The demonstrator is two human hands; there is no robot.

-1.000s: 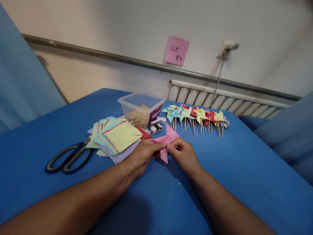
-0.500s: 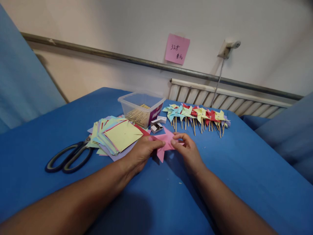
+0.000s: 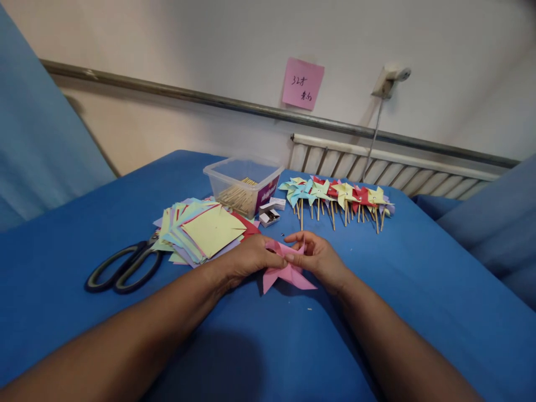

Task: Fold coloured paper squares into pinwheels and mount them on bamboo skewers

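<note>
Head view: at the far left a pale blue fabric curtain (image 3: 37, 111) is hanging beside the wall. Next, a large pair of scissors with black and grey looped handles (image 3: 129, 267) is lying on the blue tablecloth (image 3: 397, 301), its blades disappearing under a fanned stack of pastel paper squares (image 3: 214, 230) (a yellow one is topping it). Just right of the stack, the bare left hand (image 3: 250, 258) is pressing its thumb onto a pink folded-paper pinwheel (image 3: 290, 274); its other fingers are hiding, so how they are standing I cannot tell. Behind, a clear plastic tub with a purple label (image 3: 265, 195) is holding thin wooden sticks (image 3: 238, 195), and a small open white cardboard box (image 3: 268, 216) is sitting beside it. The pinwheel is staying between the two hands, in front of that box, with two points spreading toward the wearer. The bare right hand (image 3: 323, 258) is pinching the paper near its middle, thumb on top, index finger curving by a raised flap. Beyond, a row of multicoloured paper pinwheels on wooden sticks (image 3: 344, 194) is lying before a white ribbed radiator (image 3: 322, 159). At the far right a second blue curtain (image 3: 494, 229) is draping.
</note>
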